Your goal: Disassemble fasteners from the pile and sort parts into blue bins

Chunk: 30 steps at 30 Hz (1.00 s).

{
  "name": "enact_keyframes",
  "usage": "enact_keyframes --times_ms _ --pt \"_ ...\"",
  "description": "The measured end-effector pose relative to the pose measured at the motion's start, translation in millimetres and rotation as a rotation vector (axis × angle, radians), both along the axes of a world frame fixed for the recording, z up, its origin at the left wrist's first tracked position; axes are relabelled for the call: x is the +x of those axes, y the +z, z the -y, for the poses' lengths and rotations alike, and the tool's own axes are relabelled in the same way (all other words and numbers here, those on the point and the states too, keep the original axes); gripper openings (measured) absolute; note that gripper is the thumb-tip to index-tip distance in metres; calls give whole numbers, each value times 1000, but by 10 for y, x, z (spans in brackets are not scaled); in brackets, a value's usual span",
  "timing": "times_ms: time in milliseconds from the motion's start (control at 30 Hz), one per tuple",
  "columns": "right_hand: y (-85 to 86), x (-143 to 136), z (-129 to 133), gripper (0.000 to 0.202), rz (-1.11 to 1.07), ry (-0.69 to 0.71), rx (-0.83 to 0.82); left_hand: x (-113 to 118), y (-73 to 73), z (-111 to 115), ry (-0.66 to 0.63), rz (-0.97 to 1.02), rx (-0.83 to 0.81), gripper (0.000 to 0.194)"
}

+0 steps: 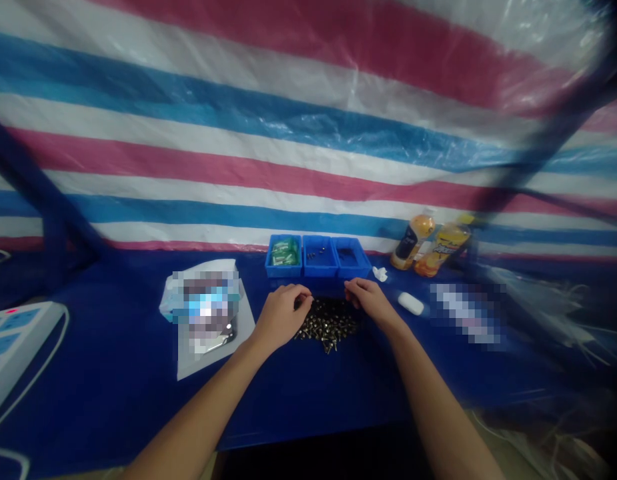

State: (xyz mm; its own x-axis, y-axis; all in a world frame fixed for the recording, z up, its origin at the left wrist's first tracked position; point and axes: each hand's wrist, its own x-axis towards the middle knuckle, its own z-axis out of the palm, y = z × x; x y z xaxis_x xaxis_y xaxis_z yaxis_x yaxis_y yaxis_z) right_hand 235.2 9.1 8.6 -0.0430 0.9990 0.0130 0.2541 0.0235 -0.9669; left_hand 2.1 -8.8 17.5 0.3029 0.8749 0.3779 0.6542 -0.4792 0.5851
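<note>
Left hand (287,313) and right hand (372,300) had curled fingers near either side of the pile of small metal pieces (331,328); from my end I couldn't tell whether either pinched anything. On the blue tabletop (313,400), nearer the camera than the three blue bins (321,271), the pile lay loose and uneven, brassy and silvery glints mixed with dark gaps. Its far part sank into shadow, and the left hand hid some of its edge. Single pieces looked short and narrow, too small for me to make out exactly.
</note>
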Motion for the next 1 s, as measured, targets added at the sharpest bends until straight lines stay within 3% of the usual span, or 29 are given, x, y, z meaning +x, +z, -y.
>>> enact_keyframes --times_ms 233,433,633,800,1000 --pt "169 -50 139 26 -392 173 -140 5 -1 7 -2 -8 -2 14" --pt "222 -18 203 25 -616 243 -116 3 2 3 0 -21 -10 15" --pt "110 30 66 34 -419 66 -291 -4 2 1 0 -31 -13 15" --pt "77 34 25 45 -466 -55 -165 -8 -3 0 -7 -25 -3 15" --pt "-12 99 -17 43 -209 -98 -70 -10 -1 -2 6 -22 -5 14"
